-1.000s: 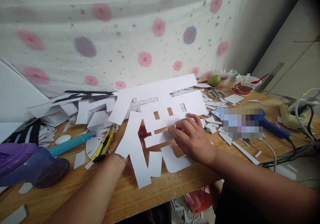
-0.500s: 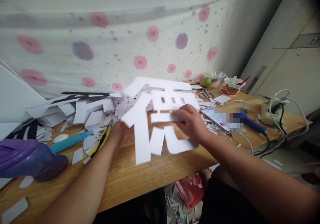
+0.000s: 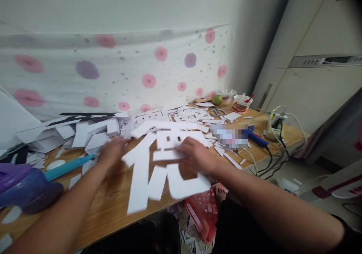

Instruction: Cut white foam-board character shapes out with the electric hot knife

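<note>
A large white cut-out shaped like a written character [image 3: 140, 178] is over the front of the wooden table [image 3: 113, 218], its lower right part reaching past the edge. My right hand [image 3: 194, 154] grips its right-hand part, fingers bent over a horizontal bar. My left hand [image 3: 113, 152] is just left of the cut-out, apart from it and smeared by motion, so its fingers are hard to read. Close beyond the left hand lie folded white pieces [image 3: 97, 142].
White scraps [image 3: 189, 114] and scissors [image 3: 217, 112] lie at the back. A blue glue gun [image 3: 256, 137] with a cable and a power strip [image 3: 277, 127] are on the right. At left are a teal tube [image 3: 69, 167] and a purple-blue object [image 3: 28, 186]. A red basket [image 3: 203, 212] stands below.
My left hand has let go of the cut-out's left side and moved left. The cut-out and my right hand are lower in view, and the camera has turned to the right.
</note>
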`<state>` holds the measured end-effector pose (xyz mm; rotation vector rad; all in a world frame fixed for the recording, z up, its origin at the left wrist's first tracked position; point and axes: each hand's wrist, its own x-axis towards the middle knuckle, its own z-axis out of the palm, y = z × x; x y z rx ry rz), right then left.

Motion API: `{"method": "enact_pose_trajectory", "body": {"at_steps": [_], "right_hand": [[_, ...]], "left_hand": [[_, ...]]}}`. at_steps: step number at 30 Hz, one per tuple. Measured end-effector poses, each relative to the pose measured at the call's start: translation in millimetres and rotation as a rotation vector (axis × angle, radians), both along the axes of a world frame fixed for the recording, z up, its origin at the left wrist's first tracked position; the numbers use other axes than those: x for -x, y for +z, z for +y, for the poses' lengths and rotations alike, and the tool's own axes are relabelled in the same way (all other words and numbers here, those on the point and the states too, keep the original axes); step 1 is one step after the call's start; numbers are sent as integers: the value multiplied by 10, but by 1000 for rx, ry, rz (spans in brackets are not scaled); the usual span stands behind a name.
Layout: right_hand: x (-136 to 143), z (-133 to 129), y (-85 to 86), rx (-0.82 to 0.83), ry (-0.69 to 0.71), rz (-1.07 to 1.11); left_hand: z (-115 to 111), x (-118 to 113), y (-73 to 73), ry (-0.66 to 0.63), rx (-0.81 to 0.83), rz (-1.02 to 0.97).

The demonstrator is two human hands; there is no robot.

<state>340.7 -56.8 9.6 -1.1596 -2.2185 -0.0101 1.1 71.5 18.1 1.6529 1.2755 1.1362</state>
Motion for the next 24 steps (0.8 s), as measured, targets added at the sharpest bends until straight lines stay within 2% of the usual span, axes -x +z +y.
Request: {"method": "enact_pose_trajectory", "body": {"at_steps": [1, 3, 6, 10, 14, 16, 19, 21, 24], "right_hand": [[93, -58, -25, 26, 56, -125], [268, -132, -90, 51, 119, -221], [476, -127, -198, 55, 159, -440], [599, -5, -237, 135, 90, -443], [501, 106, -132, 193, 219, -381], [361, 166, -63, 204, 128, -342], [76, 297, 17, 258, -228, -314], [-106, 400, 35, 277, -365, -322], [-266, 533, 7, 342, -479, -366]], "left_hand": [[25, 106, 78, 75, -62, 101], [34, 260, 193, 194, -185, 273], [-50, 294, 223, 227, -314, 461], [-269, 18, 42, 38, -410, 600], [-518, -285, -186, -259, -389, 767], [-640, -359, -277, -399, -368, 858], [-803, -394, -373, -544, -330, 979], [-885, -407, -407, -580, -307, 1039], [-962, -443, -426, -581, -294, 1115]]}}
